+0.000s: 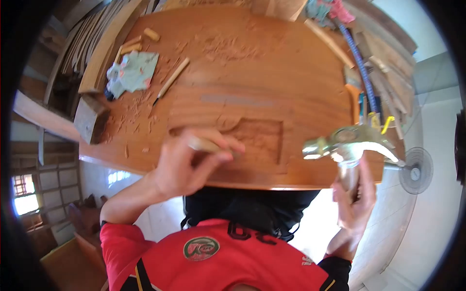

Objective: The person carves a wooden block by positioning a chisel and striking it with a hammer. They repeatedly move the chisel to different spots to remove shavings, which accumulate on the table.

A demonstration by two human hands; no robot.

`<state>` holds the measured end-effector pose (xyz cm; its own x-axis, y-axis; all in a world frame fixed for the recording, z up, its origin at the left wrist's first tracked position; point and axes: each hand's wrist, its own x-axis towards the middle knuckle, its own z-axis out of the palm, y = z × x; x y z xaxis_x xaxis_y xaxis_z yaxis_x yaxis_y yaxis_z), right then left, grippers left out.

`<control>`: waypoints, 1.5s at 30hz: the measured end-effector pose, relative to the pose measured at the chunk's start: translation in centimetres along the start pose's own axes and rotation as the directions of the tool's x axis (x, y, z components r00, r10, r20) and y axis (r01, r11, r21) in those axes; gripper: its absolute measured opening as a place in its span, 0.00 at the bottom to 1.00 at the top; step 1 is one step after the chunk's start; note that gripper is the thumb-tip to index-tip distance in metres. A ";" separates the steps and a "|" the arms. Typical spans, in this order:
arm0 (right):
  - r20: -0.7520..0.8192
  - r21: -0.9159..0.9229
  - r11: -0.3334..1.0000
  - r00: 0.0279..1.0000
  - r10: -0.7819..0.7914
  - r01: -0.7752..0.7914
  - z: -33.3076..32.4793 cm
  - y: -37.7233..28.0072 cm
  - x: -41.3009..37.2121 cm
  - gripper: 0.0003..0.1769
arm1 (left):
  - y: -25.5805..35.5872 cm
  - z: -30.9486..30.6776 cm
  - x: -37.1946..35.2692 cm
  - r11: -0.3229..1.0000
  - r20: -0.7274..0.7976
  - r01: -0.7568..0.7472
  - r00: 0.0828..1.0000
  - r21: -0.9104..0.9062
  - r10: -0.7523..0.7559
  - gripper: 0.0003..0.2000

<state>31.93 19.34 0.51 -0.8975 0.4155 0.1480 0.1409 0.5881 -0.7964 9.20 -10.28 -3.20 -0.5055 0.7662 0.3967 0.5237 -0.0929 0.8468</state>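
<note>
The chisel (204,144) has a pale, rounded wooden handle. It lies low across the near-left corner of a shallow rectangular recess (259,140), with the left hand (187,167) curled tightly around it. To the right, the right hand (357,194) is clenched on the shaft of a claw hammer (347,143), whose bright metal head hangs just off the near right edge of the panel (272,63). The panel is smooth reddish-brown wood with a curved near edge, and the recess floor is rough-cut. Curled shavings (131,116), a crumpled pale-green cloth (131,72) and a second chisel (170,80) lie far left. The middle of the panel is bare.
</note>
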 end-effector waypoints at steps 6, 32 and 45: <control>-0.061 0.145 0.987 0.995 0.080 -0.070 1.1 0.6 0.7 0.43 | 1.5 -0.5 1.0 0.976 -0.015 0.078 0.996 -0.202 -0.083 0.08; -0.190 -0.160 0.983 0.975 -0.116 0.086 0.9 -1.0 2.6 0.42 | -0.3 1.9 3.8 0.996 0.101 -0.015 0.995 -0.084 0.023 0.15; -0.122 -0.268 0.943 0.964 -0.238 0.199 -0.2 -2.5 3.0 0.43 | -0.3 1.8 3.7 0.995 0.097 -0.102 0.990 0.023 0.100 0.15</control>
<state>28.93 19.28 3.01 -0.8473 0.3451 0.4036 0.0666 0.8231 -0.5639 8.36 -6.26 -2.61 -0.3822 0.8110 0.4429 0.5882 -0.1561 0.7935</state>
